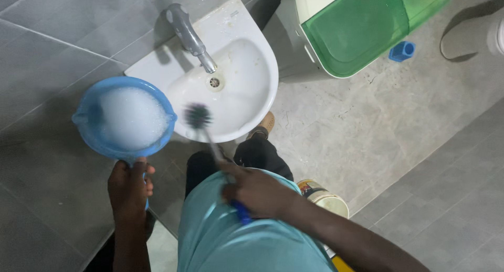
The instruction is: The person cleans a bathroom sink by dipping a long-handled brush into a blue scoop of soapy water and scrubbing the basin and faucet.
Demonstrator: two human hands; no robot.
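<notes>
The fingers of the left hand (128, 188) were curled shut around the handle of a blue scoop (126, 117), which was held out level just left of the basin and brimmed with white foam. The right hand (257, 190) was closed in a fist about the blue grip of a toilet brush (199, 117), thumb lying along the shaft; the thin pale shaft ran up and to the left from the fist, and the dark bristle head sat at the front rim of the white washbasin (247, 88), blurred, so that it could not be told whether the bristles touched the porcelain. The scoop and the brush head were just beside each other, not touching. A metal tap (190, 37) leaned over the basin bowl above the drain. The person wore a pale teal shirt and dark trousers, one tan shoe showing under the basin. A small pail (325, 198) stood on the tiled floor by the right forearm, and a green-and-white machine (357, 25) stood right of the basin, with a small blue cap (402, 50) near it.
</notes>
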